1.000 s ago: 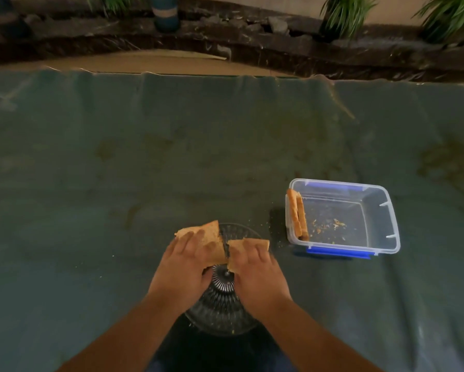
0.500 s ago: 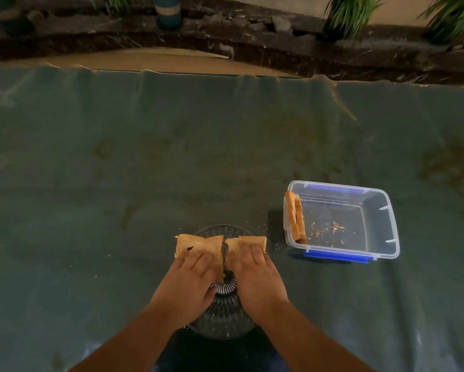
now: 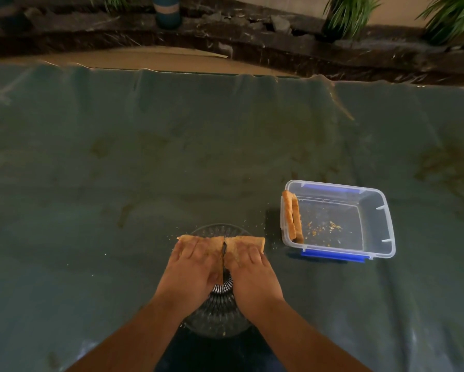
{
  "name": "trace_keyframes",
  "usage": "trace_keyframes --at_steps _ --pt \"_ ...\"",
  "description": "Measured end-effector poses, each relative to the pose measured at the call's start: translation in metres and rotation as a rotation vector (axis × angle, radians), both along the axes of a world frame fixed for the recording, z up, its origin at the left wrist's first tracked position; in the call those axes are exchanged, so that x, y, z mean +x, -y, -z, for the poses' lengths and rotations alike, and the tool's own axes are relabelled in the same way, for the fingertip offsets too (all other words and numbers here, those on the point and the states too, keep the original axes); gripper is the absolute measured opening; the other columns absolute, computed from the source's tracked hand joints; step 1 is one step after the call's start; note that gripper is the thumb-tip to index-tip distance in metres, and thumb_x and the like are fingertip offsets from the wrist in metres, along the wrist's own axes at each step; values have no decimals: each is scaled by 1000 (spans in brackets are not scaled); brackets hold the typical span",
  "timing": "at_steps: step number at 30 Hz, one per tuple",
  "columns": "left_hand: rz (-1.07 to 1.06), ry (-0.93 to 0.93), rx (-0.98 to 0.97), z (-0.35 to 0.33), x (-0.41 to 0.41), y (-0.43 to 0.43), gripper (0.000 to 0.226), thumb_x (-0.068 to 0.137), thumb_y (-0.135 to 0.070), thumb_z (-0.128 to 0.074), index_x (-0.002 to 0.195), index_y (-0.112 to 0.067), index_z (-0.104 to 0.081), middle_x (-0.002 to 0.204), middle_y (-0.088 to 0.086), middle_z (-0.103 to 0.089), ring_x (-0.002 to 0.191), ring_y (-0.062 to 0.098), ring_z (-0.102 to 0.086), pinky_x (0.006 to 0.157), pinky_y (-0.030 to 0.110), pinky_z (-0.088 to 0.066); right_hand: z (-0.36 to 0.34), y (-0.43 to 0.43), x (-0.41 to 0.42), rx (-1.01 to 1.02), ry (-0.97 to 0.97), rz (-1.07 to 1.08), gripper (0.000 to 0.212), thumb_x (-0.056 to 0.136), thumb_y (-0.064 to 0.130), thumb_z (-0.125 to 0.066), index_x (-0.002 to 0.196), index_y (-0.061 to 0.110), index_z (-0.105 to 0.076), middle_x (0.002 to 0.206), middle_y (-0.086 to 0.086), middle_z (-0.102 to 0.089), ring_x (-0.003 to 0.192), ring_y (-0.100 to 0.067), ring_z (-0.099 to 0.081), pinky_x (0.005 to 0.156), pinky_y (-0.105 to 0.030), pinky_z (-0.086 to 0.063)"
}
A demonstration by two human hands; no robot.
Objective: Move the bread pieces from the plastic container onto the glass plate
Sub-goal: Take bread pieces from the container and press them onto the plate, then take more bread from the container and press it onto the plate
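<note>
A ribbed glass plate [image 3: 218, 319] lies near the front edge of the table. Over it, my left hand [image 3: 191, 267] presses flat on a toasted bread piece [image 3: 196, 238], and my right hand [image 3: 249, 269] presses on a second bread piece [image 3: 248, 240]. The two pieces lie side by side with a narrow gap between them. To the right stands a clear plastic container [image 3: 375, 224] with blue clips. Two more bread slices [image 3: 292, 218] lean upright against its left wall. Crumbs cover its floor.
A dark green cloth [image 3: 144, 170] covers the table, with crumbs scattered around the plate. Beyond the table's far edge are a stone border, potted plants [image 3: 346, 14] and a blue pot [image 3: 167, 9].
Both hands have lowered the two bread pieces flat over the plate and brought them level, side by side. The container and its slices have not moved.
</note>
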State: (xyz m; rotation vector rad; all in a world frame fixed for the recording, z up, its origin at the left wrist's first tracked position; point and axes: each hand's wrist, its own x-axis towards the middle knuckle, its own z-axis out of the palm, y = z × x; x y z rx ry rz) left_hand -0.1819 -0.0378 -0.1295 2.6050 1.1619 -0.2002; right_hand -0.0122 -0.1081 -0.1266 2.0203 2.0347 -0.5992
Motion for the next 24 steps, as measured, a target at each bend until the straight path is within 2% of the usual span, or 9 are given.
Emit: trace_keyframes --at_steps 4,7,10,12,14,16,19,21,24 --pt "4 -36 -11 -3 2 -3 54 94 -46 -57 143 -25 -52 150 11 -54 142 33 -43 120 60 -32 -7 -3 1 -25 -11 8 72 98 18 -50 161 16 -14 168 -20 -14 151 -41 -13 123 -52 -12" --pt "4 -6 23 -14 12 -9 41 88 -43 -62 123 -22 -66 134 8 -65 127 31 -55 109 53 -45 -26 -6 4 27 -99 39 64 96 18 -56 155 20 -30 158 -15 -35 143 -38 -30 118 -51 -28" --pt "-101 59 -11 -40 43 -25 29 90 -42 -58 109 -22 -67 111 3 -71 103 27 -63 84 42 -53 -52 -10 25 341 -164 107 37 92 23 -56 129 22 -56 124 -5 -60 115 -27 -53 99 -43 -47" --pt "-262 203 -100 -60 75 -39 27 93 -46 -60 104 -22 -66 100 2 -72 93 28 -66 75 41 -54 -70 -13 53 568 -235 253 30 90 27 -51 119 23 -59 112 -1 -63 104 -22 -56 94 -41 -50" --pt "-439 339 -222 -76 110 -52 34 92 -55 -62 106 -25 -65 95 -3 -70 87 25 -67 72 39 -53 -83 -19 88 628 -305 475 27 93 30 -55 120 26 -56 112 -1 -65 100 -21 -58 89 -42 -52" --pt "-568 382 -372 -87 145 -61 48 87 -68 -61 112 -27 -62 94 -7 -67 90 23 -67 76 38 -52 -84 -29 125 491 -401 737 32 95 43 -59 125 34 -50 108 3 -66 91 -17 -62 82 -39 -51" --pt "-704 390 -588 -89 188 -68 66 79 -78 -62 120 -26 -57 106 3 -72 99 29 -70 89 45 -58 -75 -47 170 128 -632 996 53 92 61 -62 137 36 -45 104 0 -70 88 -19 -68 78 -39 -55" --pt "-733 369 -654 -86 205 -67 70 79 -78 -63 122 -25 -53 107 7 -71 96 29 -70 88 50 -61 -65 -53 187 -25 -699 1011 68 88 67 -64 143 34 -41 114 -4 -68 88 -21 -69 69 -35 -56" --pt "-761 354 -706 -79 215 -62 63 81 -73 -67 119 -25 -51 101 5 -71 86 24 -72 78 46 -65 -52 -56 193 -146 -698 952 89 79 77 -67 149 33 -35 127 -6 -64 97 -24 -68 82 -42 -60"
